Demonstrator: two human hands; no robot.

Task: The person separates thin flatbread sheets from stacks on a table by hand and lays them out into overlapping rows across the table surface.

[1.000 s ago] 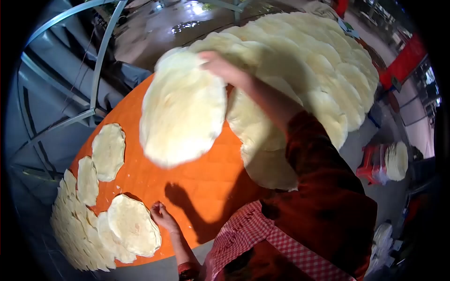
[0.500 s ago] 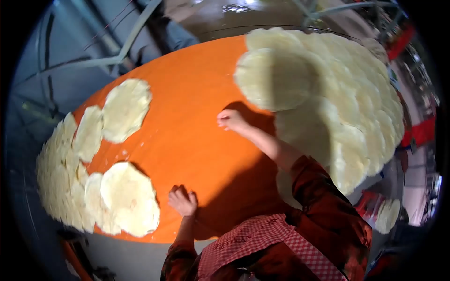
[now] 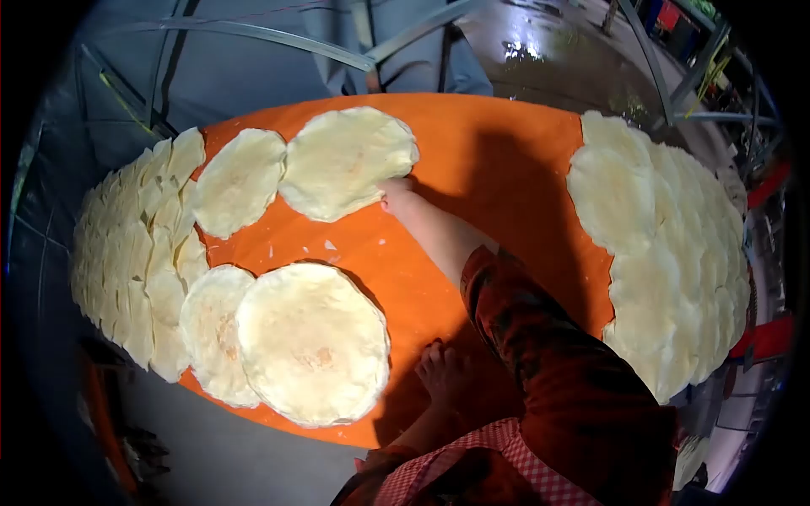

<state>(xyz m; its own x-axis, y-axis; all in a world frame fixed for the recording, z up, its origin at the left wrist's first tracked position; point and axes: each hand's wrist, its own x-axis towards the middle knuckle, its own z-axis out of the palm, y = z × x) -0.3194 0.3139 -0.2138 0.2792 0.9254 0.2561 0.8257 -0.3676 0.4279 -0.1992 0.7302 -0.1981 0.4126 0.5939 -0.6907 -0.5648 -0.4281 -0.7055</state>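
Thin round flatbreads lie on an orange cloth (image 3: 523,177). My right hand (image 3: 395,193) reaches across to the lower right edge of the far flatbread (image 3: 350,160), its fingers closed at that rim and partly hidden. This bread overlaps or touches a smaller flatbread (image 3: 242,183) on its left. My left hand (image 3: 442,371) rests in shadow on the cloth, fingers apart and holding nothing. Just left of it is a large pale flatbread (image 3: 312,337), lying partly over another flatbread (image 3: 211,329).
Overlapping rows of flatbreads (image 3: 126,253) cover the table's left end, and more overlapping flatbreads (image 3: 675,261) cover its right end. Small dough scraps (image 3: 329,245) dot the cloth. A metal frame (image 3: 278,38) stands beyond the far edge.
My view has turned left. My right hand has gone from above the middle of the cloth to the far flatbread's edge. My left hand stays on the cloth.
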